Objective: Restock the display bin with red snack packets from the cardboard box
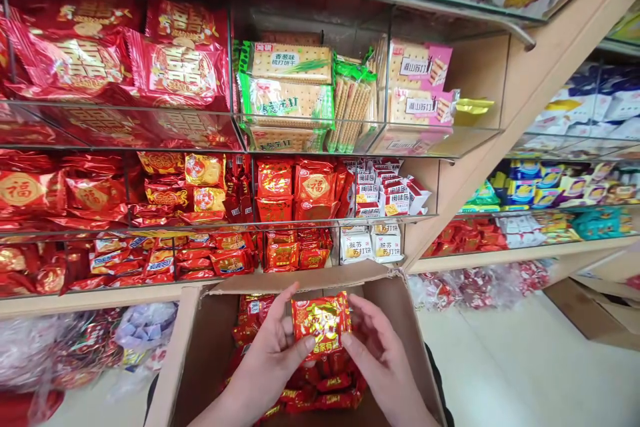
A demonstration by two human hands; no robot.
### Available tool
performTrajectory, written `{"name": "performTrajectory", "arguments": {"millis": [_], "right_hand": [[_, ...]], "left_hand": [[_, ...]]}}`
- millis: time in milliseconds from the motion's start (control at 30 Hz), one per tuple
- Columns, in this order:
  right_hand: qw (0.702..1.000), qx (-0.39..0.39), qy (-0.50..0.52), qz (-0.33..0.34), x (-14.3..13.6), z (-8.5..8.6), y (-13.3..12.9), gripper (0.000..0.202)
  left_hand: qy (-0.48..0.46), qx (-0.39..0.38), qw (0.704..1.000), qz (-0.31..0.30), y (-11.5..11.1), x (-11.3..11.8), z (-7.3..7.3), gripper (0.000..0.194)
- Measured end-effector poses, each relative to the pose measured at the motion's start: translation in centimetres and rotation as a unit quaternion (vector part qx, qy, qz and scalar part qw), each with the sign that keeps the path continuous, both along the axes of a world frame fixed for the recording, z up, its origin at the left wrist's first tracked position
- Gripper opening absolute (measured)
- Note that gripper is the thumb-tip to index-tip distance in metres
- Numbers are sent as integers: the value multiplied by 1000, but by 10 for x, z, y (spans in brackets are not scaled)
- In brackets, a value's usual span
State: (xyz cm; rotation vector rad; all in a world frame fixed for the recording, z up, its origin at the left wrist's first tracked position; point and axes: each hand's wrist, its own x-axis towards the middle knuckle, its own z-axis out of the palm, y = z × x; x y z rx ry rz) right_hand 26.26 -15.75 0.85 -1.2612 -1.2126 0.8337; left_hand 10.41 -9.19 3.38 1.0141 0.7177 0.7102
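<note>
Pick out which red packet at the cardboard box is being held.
The red-and-gold packet between the left hand and right hand, gold-printed front in plain view; the other red packets lie below it in the cardboard box.

We bring our left forearm (223, 407) and right forearm (413, 407) up from the bottom of the view, both bare and slanting inward. Our left hand (277, 343) and right hand (377, 350) face each other, apart, in a light two-sided grip. The left thumb (303, 351) reaches toward the middle, while the left forefinger (286, 297) extends forward and outward. Level with it, the right thumb (351, 347) points inward, and the right fingers (369, 310) arch forward, tips bent toward the left.
</note>
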Motion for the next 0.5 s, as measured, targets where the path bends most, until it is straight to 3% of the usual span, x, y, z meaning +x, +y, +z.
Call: {"name": "performTrajectory", "arguments": {"millis": [133,267,400,500], "right_hand": [[990,-70,117,32,-1,1,9,42],[979,-113,165,42,-2,-1,13,52],[961,-172,197,87,-4,-3,11,46],[947,-202,224,113,0,0,12,44]], "left_hand": [[32,-14,999,-3,-2,0,-1,89],[20,-32,999,-13,-5,-3,-6,91],[57,-38,998,-2,-13,-5,-17,88],[81,0,997,-14,-12,-11,-18,81]]}}
